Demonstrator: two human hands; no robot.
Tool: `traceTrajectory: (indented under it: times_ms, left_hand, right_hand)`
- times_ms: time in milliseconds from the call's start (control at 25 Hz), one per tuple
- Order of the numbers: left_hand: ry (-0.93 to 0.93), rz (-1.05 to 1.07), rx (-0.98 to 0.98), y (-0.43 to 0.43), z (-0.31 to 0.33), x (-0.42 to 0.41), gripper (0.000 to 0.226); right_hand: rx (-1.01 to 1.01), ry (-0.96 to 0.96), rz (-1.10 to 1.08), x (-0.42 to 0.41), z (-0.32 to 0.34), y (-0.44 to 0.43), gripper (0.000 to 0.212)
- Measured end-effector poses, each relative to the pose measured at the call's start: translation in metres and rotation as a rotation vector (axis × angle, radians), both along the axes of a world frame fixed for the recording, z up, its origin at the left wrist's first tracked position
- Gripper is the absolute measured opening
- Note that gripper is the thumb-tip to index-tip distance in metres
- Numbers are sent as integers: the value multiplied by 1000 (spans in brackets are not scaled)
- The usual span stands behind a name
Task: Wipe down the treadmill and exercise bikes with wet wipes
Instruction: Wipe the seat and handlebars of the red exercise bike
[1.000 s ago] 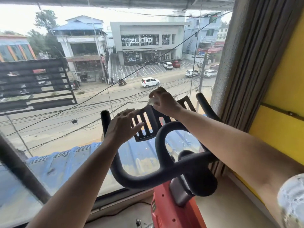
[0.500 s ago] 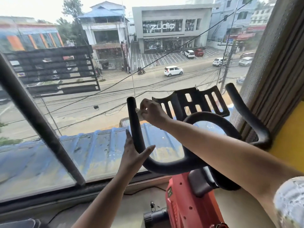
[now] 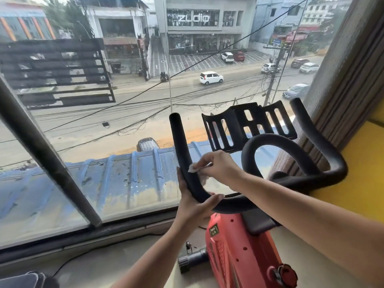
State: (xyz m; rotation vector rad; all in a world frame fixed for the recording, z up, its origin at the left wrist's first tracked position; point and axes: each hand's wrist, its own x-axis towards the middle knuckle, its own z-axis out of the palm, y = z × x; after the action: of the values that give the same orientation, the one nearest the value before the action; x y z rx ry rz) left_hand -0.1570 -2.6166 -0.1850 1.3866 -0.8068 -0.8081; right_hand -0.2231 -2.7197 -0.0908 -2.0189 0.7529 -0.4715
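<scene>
Pinching a small white wet wipe [image 3: 193, 169] between thumb and curled fingertips, the right hand [image 3: 219, 167] presses it against the inner face of the left horn of the handlebar [image 3: 181, 142], just above the lower bend. The wipe is crumpled, and only its front edge shows beyond the fingers.

The left hand [image 3: 192, 204] supports the same horn at the bend from below and from the outer side. Its fingers [image 3: 180, 180] lie straight along the outer face of the bar, and the thumb reaches across under the bend; the bar sits in the web between them without a closed grasp.

The handlebar is black and padded and belongs to an exercise bike [image 3: 239, 248] with a red body, which stands on the floor just beside a large window [image 3: 124, 125]. A black slotted device holder [image 3: 247, 124] stands upright behind the centre loop of the handlebar. A red knob [image 3: 287, 272] projects from the lower frame. A yellow wall [image 3: 363, 167] lies to the right of the bike.
</scene>
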Motion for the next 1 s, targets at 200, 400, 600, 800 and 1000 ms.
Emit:
traceTrajectory:
  times_ms: [200, 400, 600, 800, 1000]
  left_hand:
    - [23, -71, -25, 4, -4, 5, 135]
    - [-29, -108, 2, 7, -4, 9, 132]
    - [52, -133, -51, 4, -5, 7, 135]
    - [31, -145, -30, 5, -1, 6, 135]
    - [36, -65, 39, 9, 0, 2, 123]
  right_hand:
    - [-80, 217, 96, -22, 7, 11, 28]
    - [-9, -1, -177, 0, -7, 19, 17]
    - [15, 106, -136, -20, -14, 19, 19]
    - [-7, 6, -180, -6, -16, 17, 16]
    - [-28, -129, -225, 29, -15, -3, 22]
